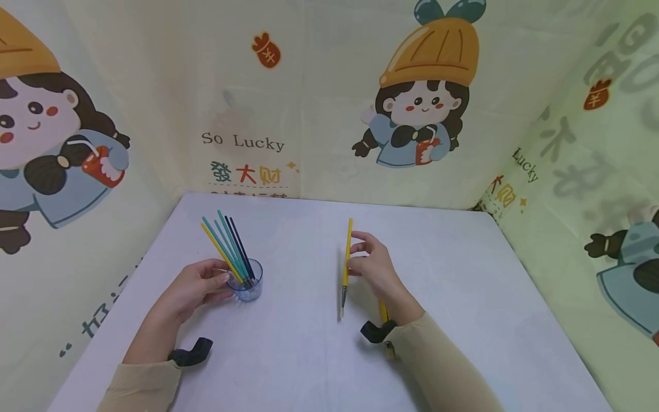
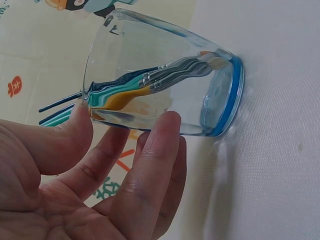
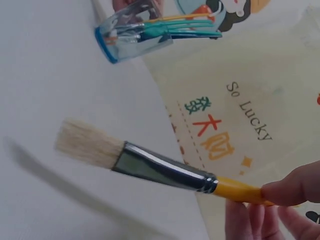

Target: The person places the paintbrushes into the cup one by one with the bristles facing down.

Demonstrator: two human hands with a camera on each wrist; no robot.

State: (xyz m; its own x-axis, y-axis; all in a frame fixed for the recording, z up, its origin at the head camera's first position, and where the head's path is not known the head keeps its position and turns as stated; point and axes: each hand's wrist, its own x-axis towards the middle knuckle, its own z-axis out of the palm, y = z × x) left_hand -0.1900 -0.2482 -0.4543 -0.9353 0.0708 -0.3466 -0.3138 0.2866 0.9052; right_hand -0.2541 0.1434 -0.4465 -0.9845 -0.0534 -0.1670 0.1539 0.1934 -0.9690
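A clear glass cup with a blue base (image 1: 249,290) stands at the left of the table. Several thin paintbrushes (image 2: 130,86) lean in it, bristles down, with yellow, teal and dark blue handles. My left hand (image 1: 198,287) holds the cup's left side, thumb near the rim and fingers along the wall. My right hand (image 1: 374,264) pinches the yellow handle of a flat paintbrush (image 3: 155,165) between thumb and fingers. That brush hangs nearly upright above the table, its pale bristles pointing down. Another yellow-handled brush (image 1: 384,311) lies beneath my right wrist, partly hidden.
The white tabletop (image 1: 293,355) spreads between and around both hands. A printed cloth (image 1: 329,103) with cartoon figures walls in the back and sides. Black curved pieces (image 1: 191,352) stick out from both wrists, the right one covering part of the lying brush.
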